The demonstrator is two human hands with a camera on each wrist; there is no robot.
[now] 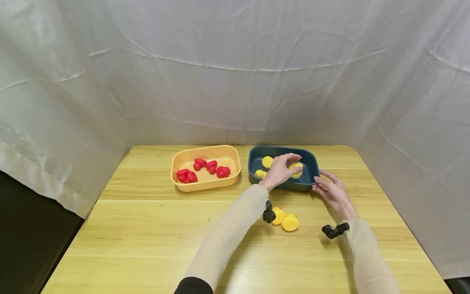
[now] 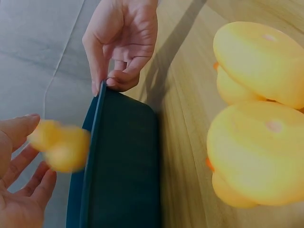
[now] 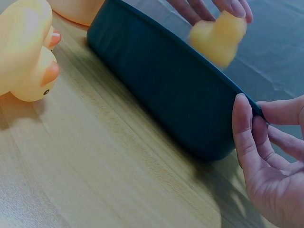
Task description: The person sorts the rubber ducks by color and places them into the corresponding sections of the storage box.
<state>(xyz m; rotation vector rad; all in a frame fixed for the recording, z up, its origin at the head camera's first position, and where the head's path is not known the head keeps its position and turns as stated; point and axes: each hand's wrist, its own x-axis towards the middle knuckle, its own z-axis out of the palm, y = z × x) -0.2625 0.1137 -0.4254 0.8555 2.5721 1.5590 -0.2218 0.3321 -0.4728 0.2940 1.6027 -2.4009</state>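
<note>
My left hand (image 1: 280, 169) is over the dark blue bin (image 1: 299, 186). Its thumb and fingers are spread around a yellow rubber duck (image 1: 296, 173), which looks blurred just beyond the fingertips in the left wrist view. My right hand (image 1: 334, 194) pinches the bin's right rim between thumb and fingers, plainest in the right wrist view (image 3: 275, 156). Two other yellow ducks (image 1: 267, 162) lie inside the bin, toward its left. On the table in front sit two more yellow ducks (image 1: 290, 223), side by side, partly behind the left wrist camera in the head view.
To the left of the dark blue bin stands a yellow-orange bin (image 1: 205, 187) with several red ducks (image 1: 222, 172) in it. Both bins are near the back edge of the wooden table (image 1: 147, 241). Grey-white curtains (image 1: 235, 81) hang behind and at the sides.
</note>
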